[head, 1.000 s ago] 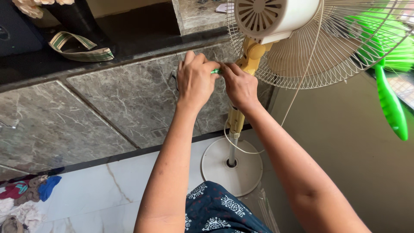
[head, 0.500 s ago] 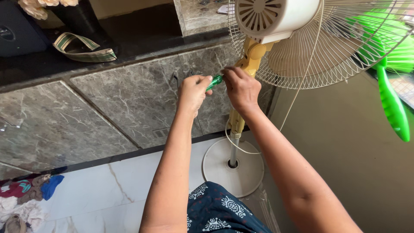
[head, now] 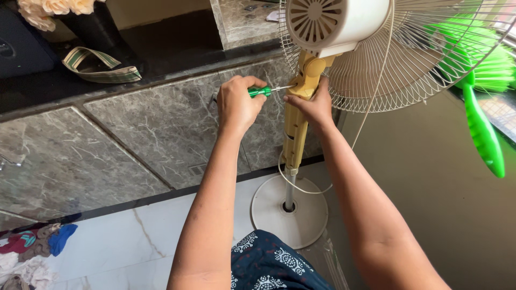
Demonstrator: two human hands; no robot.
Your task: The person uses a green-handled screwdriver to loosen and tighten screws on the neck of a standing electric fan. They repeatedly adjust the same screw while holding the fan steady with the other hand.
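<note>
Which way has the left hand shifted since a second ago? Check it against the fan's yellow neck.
Yes. The left hand has drawn back leftward from the yellow neck, now gripping the green screwdriver whose tip reaches the neck. The right hand holds the neck.

Both forearms bare, no sleeves; the left hand [head: 238, 104] and right hand [head: 312, 104] ungloved; dark blue white-patterned garment [head: 269, 263] below.

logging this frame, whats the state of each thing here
left hand: closed around the screwdriver
screwdriver: green handle, level, tip against the fan's yellow neck
right hand: gripping the yellow neck
pedestal fan: upright on its round base
green brush: handle pointing down, untouched
</note>
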